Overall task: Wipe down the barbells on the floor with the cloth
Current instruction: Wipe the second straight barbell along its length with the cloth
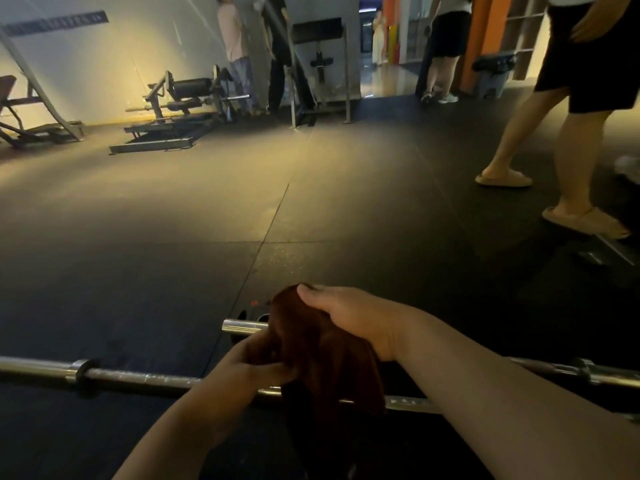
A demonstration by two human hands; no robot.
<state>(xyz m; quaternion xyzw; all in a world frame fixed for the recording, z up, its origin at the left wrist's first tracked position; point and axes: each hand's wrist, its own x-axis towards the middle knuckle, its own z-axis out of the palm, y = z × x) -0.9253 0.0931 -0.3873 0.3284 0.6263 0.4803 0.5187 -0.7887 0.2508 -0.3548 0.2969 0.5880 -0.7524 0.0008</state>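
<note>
**Both hands on the cloth, over two barbells**

On the left, we see the near barbell (138, 379) lying on the dark floor (173, 254). Its long axis runs left to right across the near part of the scene, with one sleeve and collar at the left edge. The shaft passes under our left hand and the cloth and shows again to their right.

Our left hand (249, 370) sits just above that shaft. Its fingers (273, 370) are curled tight into the lower folds of the cloth (325, 362), which is a bunched, reddish-brown wad hanging between our two hands.

Just beyond it lies the far barbell (242, 326). Its bare end points left and its length goes right, under the cloth, roughly parallel to the near one. A bar with a collar comes out right of our forearm, and it seems to be the same barbell.

Our right hand (349, 317) clasps the top of the cloth from above. The thumb (308, 291) lies flat along the crown of the wad. The other fingers wrap over the far side and are hidden.

Far off on the left, a machine (180, 98) stands by the wall. On the right, a person (575, 150) in black shorts and slippers stands on the floor, with a bin (491, 76) behind.
</note>
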